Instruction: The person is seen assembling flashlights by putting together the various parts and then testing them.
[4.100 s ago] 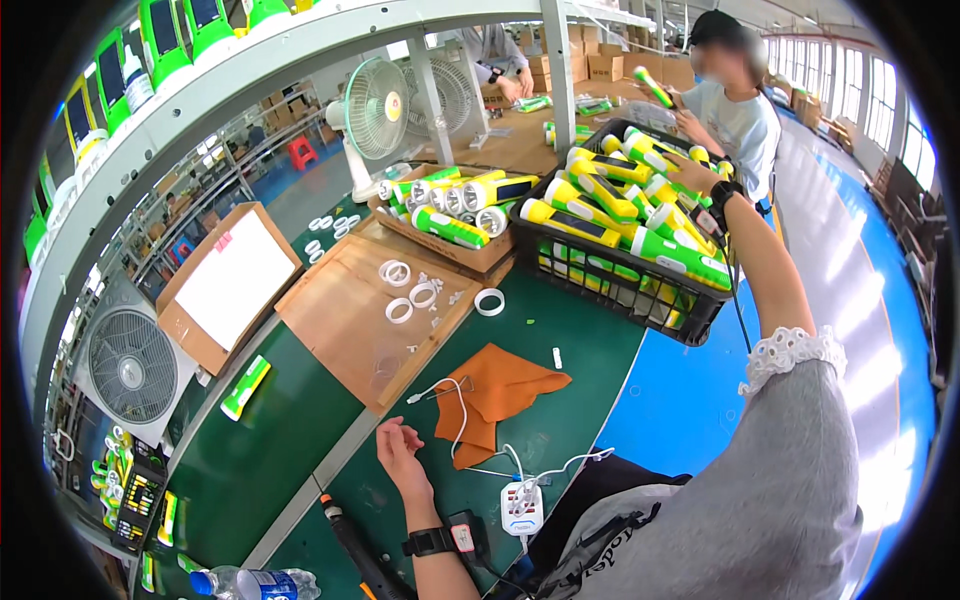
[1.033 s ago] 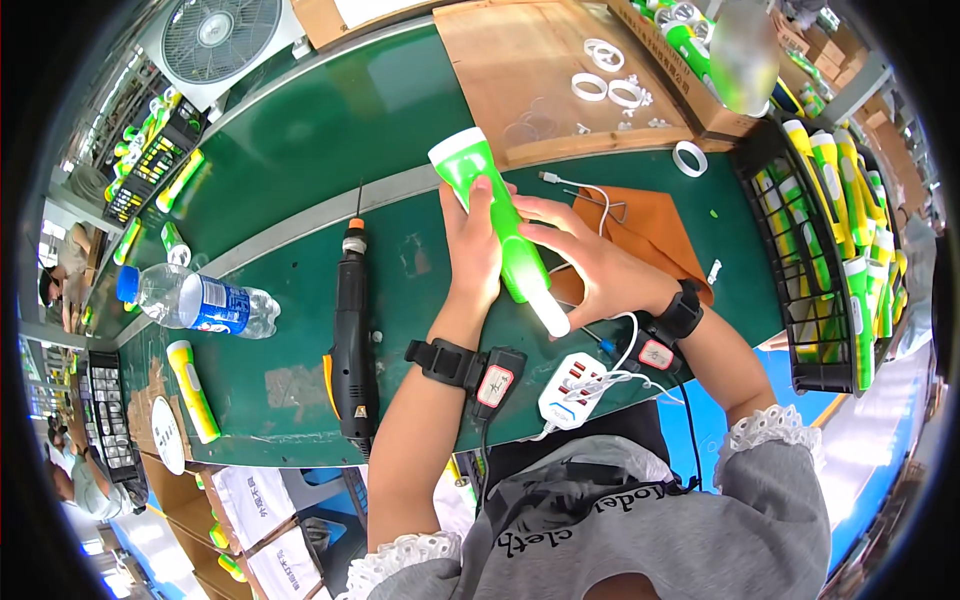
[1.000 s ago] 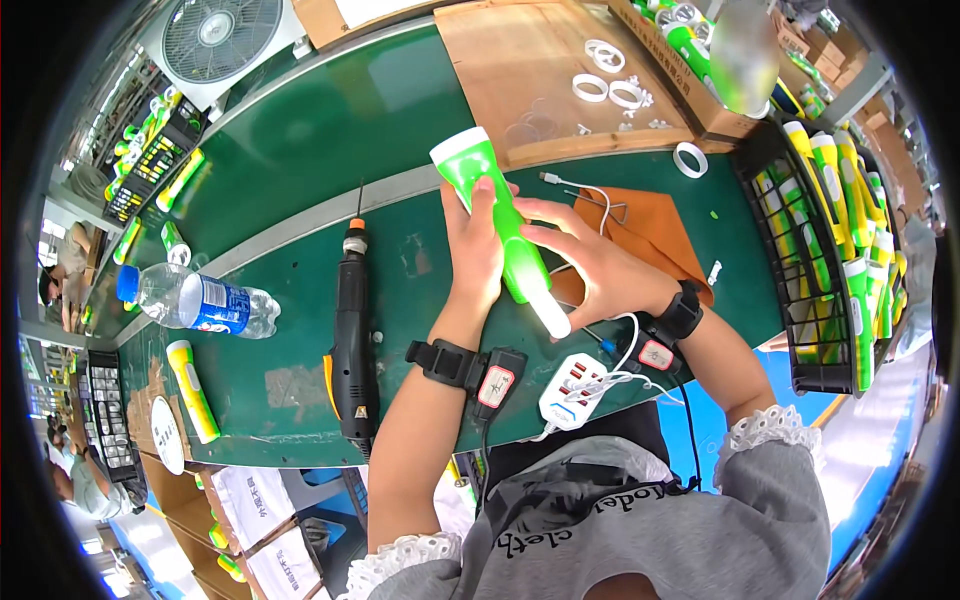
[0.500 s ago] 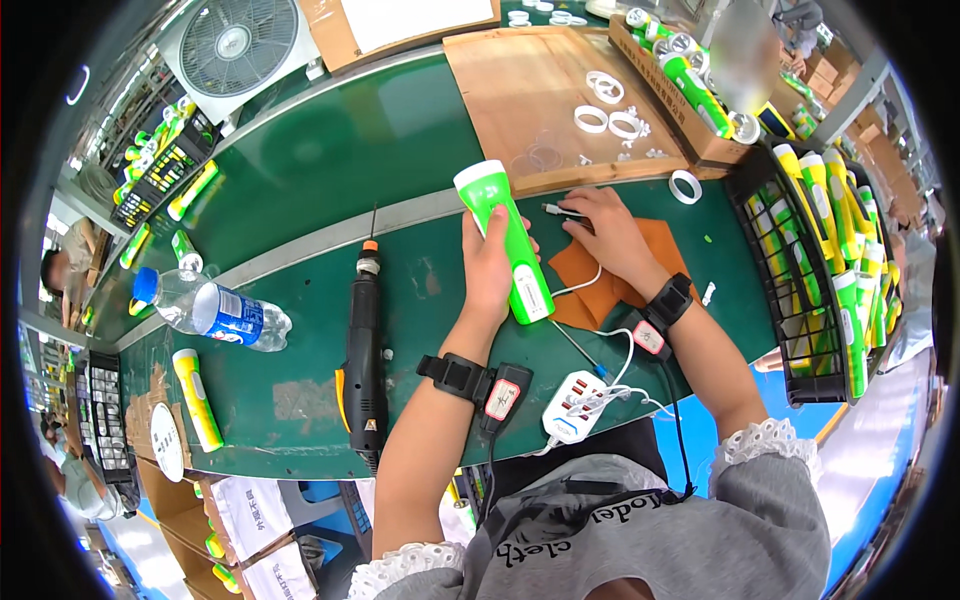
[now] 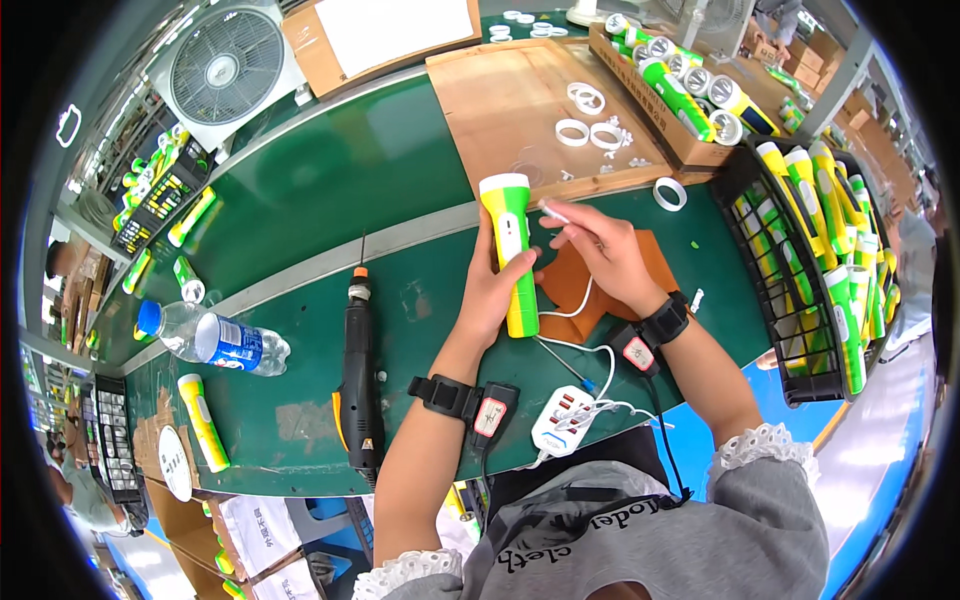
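Note:
A green, yellow and white flashlight (image 5: 518, 290) stands nearly upright in my left hand (image 5: 488, 295), its white head at the top and its white side panel toward me. The left fingers wrap round its body, the thumb lying across the front. Just right of it, my right hand (image 5: 610, 258) pinches the white plug of a charging cable (image 5: 553, 213). The plug's tip is close to the flashlight's upper part but appears apart from it. Below the hands lies a flat orange piece (image 5: 648, 262). The white cable runs down toward a white multi-port USB charger (image 5: 562, 422).
Left of my arm lies a black electric screwdriver (image 5: 360, 375), then a plastic bottle (image 5: 238, 342) and a yellow flashlight (image 5: 204, 424). A black crate (image 5: 812, 375) of flashlights stands right. Beyond are a wooden board (image 5: 490, 100) with white rings and a cardboard box (image 5: 648, 108) of flashlights.
The flashlight has been turned so its white panel and yellow side face me, and it stands more upright. My right hand has lifted the plug off the table area toward the flashlight.

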The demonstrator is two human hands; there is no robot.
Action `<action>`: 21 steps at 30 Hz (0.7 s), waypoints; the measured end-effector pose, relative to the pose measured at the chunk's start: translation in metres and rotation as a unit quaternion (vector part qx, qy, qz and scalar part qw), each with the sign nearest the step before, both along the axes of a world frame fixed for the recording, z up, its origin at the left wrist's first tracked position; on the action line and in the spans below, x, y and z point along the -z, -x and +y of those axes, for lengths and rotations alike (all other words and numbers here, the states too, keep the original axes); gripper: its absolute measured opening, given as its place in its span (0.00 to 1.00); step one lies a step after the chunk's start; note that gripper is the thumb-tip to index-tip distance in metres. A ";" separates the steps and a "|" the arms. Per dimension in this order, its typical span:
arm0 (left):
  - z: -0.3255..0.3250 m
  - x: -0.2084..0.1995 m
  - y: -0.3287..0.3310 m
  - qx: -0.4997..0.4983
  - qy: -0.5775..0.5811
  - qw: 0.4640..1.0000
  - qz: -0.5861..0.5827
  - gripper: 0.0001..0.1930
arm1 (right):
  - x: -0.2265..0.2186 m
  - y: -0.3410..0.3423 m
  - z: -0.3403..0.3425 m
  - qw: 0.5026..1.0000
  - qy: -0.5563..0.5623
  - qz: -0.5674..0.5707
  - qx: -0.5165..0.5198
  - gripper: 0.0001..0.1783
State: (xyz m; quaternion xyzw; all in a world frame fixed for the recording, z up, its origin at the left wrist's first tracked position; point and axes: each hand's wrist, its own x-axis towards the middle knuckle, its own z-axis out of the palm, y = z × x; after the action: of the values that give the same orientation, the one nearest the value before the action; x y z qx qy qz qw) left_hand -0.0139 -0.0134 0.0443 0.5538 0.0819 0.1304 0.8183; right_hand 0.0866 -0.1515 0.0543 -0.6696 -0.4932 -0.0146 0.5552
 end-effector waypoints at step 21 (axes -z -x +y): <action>0.004 0.011 0.001 0.044 -0.120 0.992 -0.024 0.44 | -0.019 0.003 -0.011 0.960 0.137 -0.214 0.120 0.09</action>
State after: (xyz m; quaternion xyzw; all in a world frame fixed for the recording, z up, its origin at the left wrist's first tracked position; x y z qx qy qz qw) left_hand -0.0149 -0.0096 0.0332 0.6477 0.0218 0.1163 0.7527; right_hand 0.0837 -0.1623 0.0734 -0.7750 -0.5134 -0.1560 0.3339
